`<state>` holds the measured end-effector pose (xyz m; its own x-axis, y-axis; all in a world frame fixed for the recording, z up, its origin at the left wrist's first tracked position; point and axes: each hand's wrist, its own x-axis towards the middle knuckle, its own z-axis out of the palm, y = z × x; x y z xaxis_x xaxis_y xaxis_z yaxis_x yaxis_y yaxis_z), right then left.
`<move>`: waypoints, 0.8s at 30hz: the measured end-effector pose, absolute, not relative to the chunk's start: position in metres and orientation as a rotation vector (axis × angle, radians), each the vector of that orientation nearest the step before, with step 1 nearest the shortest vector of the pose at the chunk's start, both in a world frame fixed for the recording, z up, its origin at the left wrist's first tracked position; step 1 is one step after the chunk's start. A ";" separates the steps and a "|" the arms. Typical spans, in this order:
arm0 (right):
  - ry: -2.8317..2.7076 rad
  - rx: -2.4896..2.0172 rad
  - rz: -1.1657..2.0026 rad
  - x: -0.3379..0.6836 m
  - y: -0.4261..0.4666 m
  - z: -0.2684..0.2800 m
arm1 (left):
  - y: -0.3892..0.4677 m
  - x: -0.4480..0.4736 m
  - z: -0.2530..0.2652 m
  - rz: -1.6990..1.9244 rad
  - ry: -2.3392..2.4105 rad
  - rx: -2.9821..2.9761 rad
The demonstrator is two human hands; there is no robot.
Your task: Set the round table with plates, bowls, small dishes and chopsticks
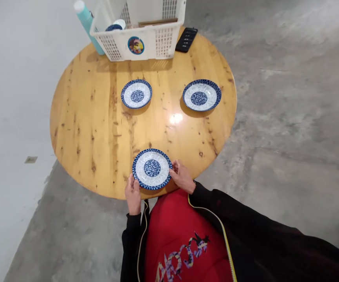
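Observation:
A round white plate (152,168) with a blue patterned rim and blue centre is at the table's near edge, between my hands. My left hand (133,195) grips its lower left rim, and my right hand (183,177) grips its right rim with the thumb on top. The fingers under the plate are partly hidden, and I cannot tell whether it rests on the wood. Farther off stand two more dishes of the same pattern: a smaller plate (136,94) left of the middle and a deeper-looking dish (201,95) at the right.
The wooden table (78,137) is oval in view. At its far side stands a white plastic basket (148,43) with dishes and chopstick-like sticks inside. A turquoise bottle (89,25) is left of the basket, and a black phone-like device (186,39) lies right of it.

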<state>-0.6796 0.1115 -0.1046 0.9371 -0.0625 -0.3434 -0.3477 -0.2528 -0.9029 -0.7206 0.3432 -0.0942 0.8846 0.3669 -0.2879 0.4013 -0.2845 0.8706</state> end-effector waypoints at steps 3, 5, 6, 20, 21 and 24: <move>0.339 -1.786 0.251 -0.697 0.119 -0.115 | 0.353 -0.726 -0.101 -0.090 0.557 1.865; 0.358 -1.800 0.221 -0.699 0.120 -0.118 | 0.356 -0.723 -0.104 -0.111 0.504 1.851; 0.370 -1.813 0.208 -0.699 0.120 -0.119 | 0.356 -0.720 -0.105 -0.120 0.475 1.845; 0.434 -1.886 0.102 -0.673 0.092 -0.119 | 0.333 -0.691 -0.112 -0.166 0.322 1.772; 0.430 -1.890 0.108 -0.672 0.090 -0.120 | 0.331 -0.690 -0.112 -0.173 0.327 1.767; 0.419 -1.914 0.111 -0.671 0.082 -0.121 | 0.326 -0.690 -0.113 -0.201 0.351 1.760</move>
<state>-0.6713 0.0819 -0.1214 0.9325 -0.2359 -0.2737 -0.3402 -0.3186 -0.8847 -0.6901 0.3255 -0.1133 0.9380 0.1257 -0.3229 0.3420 -0.1868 0.9209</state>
